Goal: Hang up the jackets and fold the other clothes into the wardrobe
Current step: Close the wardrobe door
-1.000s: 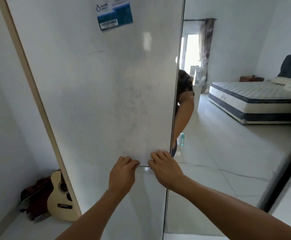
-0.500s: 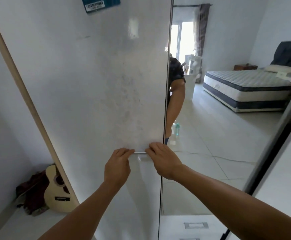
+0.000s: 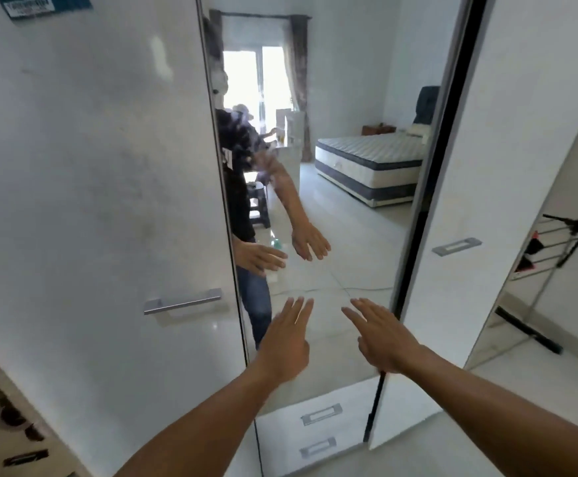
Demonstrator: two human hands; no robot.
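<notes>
Head view: both hands, which half a second ago pinched the silver bar handle (image 3: 182,301) on the white wardrobe door (image 3: 91,201), are now off it and held out flat before the mirror door (image 3: 342,208). At far left, the body of a guitar (image 3: 12,428) shows low against the wall, lower and more cropped than before. A blue label (image 3: 45,5) with a barcode sits at the top of the white door, cut by the frame edge; its print is too blurred to read. The handle stands bare, well left of the hands. The left hand (image 3: 286,342) is spread, fingers apart, holding nothing, raised in front of the mirror's lower part. The right hand (image 3: 384,339) is likewise spread and empty, just beside the mirror's right edge. Both hands repeat in the glass, along with a person in a dark top and jeans, a bright window, a bed (image 3: 370,163) and pale floor tiles. Two drawers (image 3: 318,432) with recessed pulls sit beneath the mirror. At right, another white door (image 3: 507,166) carries a recessed pull (image 3: 456,246), where earlier only its edge showed. Beyond it a further mirror panel reflects a drying rack (image 3: 552,246). No jackets or other clothes are in view.
</notes>
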